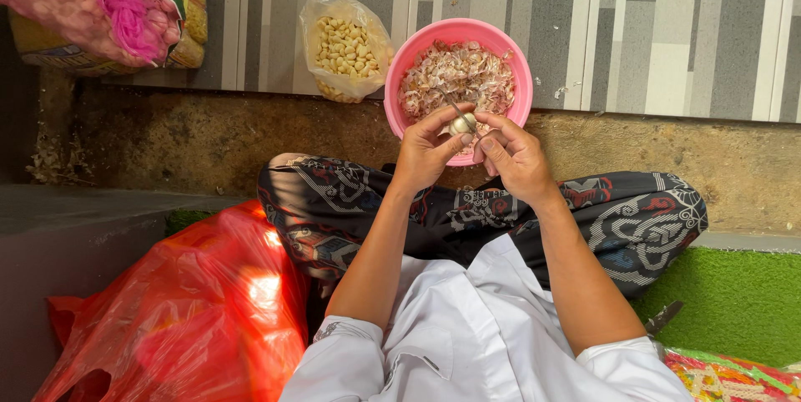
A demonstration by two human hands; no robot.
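Note:
My left hand [427, 150] pinches a pale garlic clove [461, 124] between thumb and fingers, just above the near rim of a pink bowl [402, 64]. My right hand [513, 152] is closed beside it and holds a thin small blade against the clove; only a sliver of the blade shows. The bowl is heaped with papery garlic skins [457, 77]. Both hands hover over my crossed legs in dark patterned cloth.
A clear plastic bag of peeled cloves [345, 47] lies left of the bowl on the striped floor. A pink net sack [125, 3] rests at the top left. A red plastic bag [196, 310] sits by my left knee. Green matting [734, 293] lies at right.

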